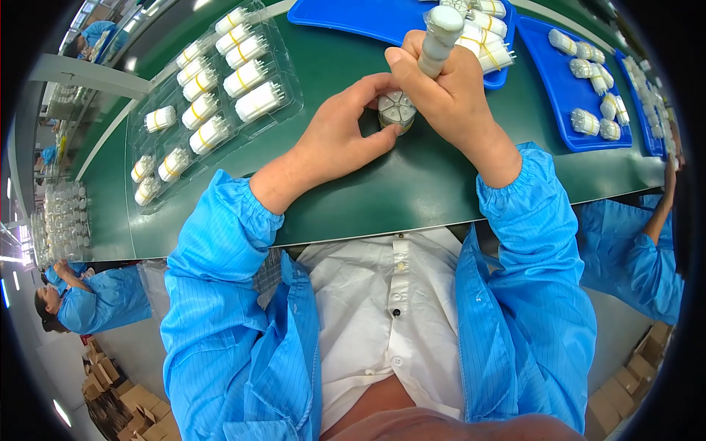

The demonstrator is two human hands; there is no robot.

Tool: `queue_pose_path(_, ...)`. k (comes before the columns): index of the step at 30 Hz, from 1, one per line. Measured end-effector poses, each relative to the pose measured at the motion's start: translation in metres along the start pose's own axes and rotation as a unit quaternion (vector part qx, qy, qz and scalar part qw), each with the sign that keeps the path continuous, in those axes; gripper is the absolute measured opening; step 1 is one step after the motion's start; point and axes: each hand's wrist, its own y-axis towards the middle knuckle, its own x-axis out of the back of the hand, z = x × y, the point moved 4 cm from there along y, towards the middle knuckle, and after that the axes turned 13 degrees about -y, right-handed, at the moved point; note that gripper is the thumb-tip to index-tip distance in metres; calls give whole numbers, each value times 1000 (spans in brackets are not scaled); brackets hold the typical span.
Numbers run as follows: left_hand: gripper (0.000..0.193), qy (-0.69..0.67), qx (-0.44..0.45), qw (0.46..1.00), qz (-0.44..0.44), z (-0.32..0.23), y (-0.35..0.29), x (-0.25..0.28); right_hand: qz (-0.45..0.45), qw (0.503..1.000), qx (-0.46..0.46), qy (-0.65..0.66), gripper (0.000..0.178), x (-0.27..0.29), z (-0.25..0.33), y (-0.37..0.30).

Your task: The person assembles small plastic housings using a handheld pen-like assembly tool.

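My left hand [331, 136] curves its thumb and fingers around a short round white bundle [397, 109], which stands upright on the green table [346, 198]. The bundle's top shows wedge-shaped segments. In my right hand [463, 99] is a white tool with a rounded knob end [443, 26], held in a closed fist with the knob up. Its lower end is hidden by the fist, just right of and above the bundle. Behind the right hand, similar white bundles with yellow bands [491, 55] lie in a blue tray [346, 16].
At left lies a clear plastic tray [288, 70] with several banded white bundles [257, 101]. More blue trays [544, 62] with bundles stand at right. A co-worker's blue sleeve [636, 257] shows at the right edge, another person [103, 298] at left. Cardboard boxes [143, 404] lie on the floor.
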Motion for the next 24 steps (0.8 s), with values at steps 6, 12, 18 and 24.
queue_pose_path(6, 45, -314, 206, 927, 0, 14, -2, 23, -108, 987, -63, 105, 35, 16, -11, 9)
queue_pose_path(12, 42, -297, 144, 934, -140, -3, -33, 67, -9, 999, -46, 25, 39, -11, -12, 4)
queue_pose_path(18, 40, 388, -124, 862, -302, -38, -90, 193, -23, 998, -55, 9, 40, -5, -12, 2)
queue_pose_path(24, 37, 533, 123, 825, -143, 31, -144, 260, 5, 1000, -20, -17, 38, -22, -8, 1)
